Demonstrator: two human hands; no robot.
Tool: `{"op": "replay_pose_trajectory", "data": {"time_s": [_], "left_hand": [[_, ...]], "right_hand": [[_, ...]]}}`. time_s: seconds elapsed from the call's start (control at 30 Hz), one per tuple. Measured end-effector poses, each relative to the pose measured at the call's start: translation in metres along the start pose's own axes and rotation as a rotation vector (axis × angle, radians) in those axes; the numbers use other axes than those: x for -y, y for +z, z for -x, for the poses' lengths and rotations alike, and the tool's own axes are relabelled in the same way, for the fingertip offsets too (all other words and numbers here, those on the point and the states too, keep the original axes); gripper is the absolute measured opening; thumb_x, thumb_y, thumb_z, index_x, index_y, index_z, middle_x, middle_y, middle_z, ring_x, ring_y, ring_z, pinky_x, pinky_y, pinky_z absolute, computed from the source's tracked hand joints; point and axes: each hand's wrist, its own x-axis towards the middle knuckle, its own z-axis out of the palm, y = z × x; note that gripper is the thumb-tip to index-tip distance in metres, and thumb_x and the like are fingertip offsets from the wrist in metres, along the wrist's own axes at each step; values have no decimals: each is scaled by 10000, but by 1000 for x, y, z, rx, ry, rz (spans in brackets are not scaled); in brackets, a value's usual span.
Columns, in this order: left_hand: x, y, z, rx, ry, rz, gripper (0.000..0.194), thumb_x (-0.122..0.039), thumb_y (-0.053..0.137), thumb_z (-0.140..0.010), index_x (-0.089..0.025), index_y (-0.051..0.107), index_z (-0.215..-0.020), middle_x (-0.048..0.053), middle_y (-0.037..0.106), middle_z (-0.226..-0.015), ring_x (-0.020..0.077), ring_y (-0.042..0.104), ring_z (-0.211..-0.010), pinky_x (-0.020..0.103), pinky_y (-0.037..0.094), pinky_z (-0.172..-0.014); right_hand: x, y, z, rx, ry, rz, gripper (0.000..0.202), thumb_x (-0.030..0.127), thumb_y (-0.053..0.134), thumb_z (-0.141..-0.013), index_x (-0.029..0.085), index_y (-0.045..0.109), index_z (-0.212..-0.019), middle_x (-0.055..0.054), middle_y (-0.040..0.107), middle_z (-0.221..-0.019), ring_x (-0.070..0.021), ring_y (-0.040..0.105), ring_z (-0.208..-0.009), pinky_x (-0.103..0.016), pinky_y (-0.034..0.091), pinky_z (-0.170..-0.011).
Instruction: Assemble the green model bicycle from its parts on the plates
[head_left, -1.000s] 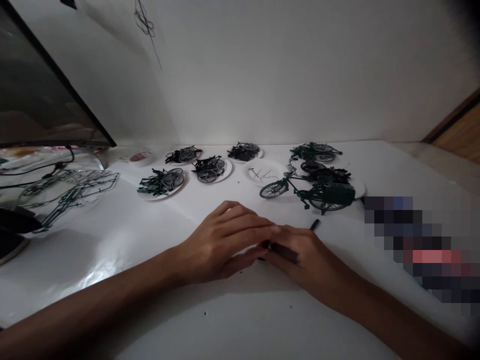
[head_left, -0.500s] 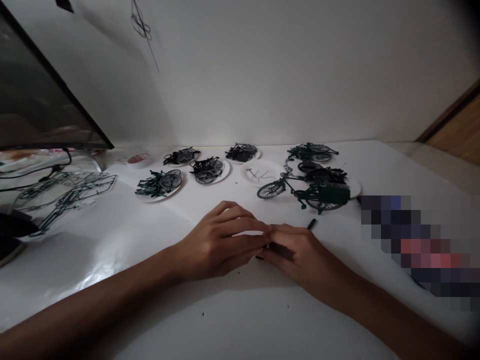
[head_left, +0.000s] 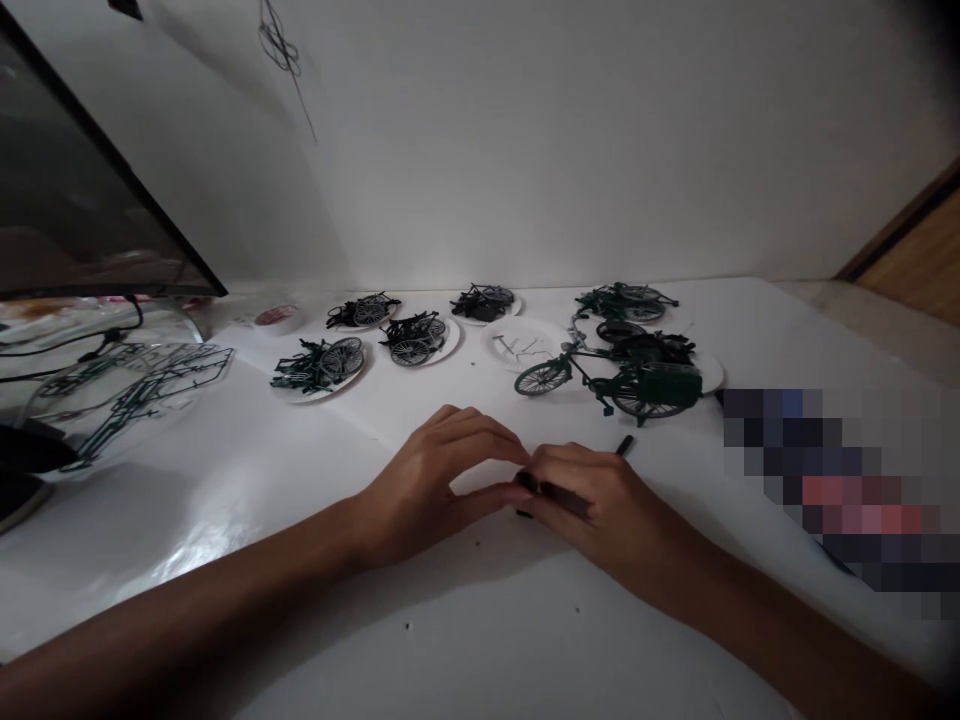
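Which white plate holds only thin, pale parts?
The middle plate, just behind the front wheel of the green bicycle. Its parts are few, thin and pale; the other plates carry dark pieces with wheels.

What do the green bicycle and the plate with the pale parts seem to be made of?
The bicycle looks like molded plastic, dark green and slightly glossy; its thin one-color frame and wheel spokes suggest that, though painted metal can't be ruled out. The plate looks like matte white paper or foam; its plain pale rim doesn't settle which.
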Motion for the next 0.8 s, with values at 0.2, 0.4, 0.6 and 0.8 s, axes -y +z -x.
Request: {"op": "replay_pose_trajectory", "data": {"time_s": [0.2,0.4,0.6,0.8], "left_hand": [[-2,1,0,-31,-143,139,89,-223,727,-895,-167,715,-964,57,751,-954,178,678,-889,351,486,-857],[-2,-1,-3,-39,-370,483,98,-218,701,-911,-138,754,-924,93,751,-961,183,702,-904,311,554,-826],[1,-1,-1,-40,-298,249,86,-231,680,-928,-163,731,-935,60,755,-937,167,693,-868,321,518,-847],[6,-1,0,-52,-61,10,81,-184,668,-930,-179,706,-1002,52,767,-968,168,702,-903,341,494,-899]], "right_hand": [[1,-2,1,-10,-50,14,221,251,534,-1015,206,543,-799,15,557,-819,-136,521,-784,-281,396,-739],[2,-4,2,-52,-50,44,221,279,526,-1017,200,581,-818,0,539,-823,-146,519,-781,-292,402,-716],[1,-3,0,-72,-25,-33,172,276,538,-1010,215,637,-884,-4,575,-847,-143,546,-778,-288,417,-706],[3,-4,-2,-64,28,-111,195,292,528,-1015,214,612,-858,-5,590,-859,-137,563,-779,-276,424,-703]]}}
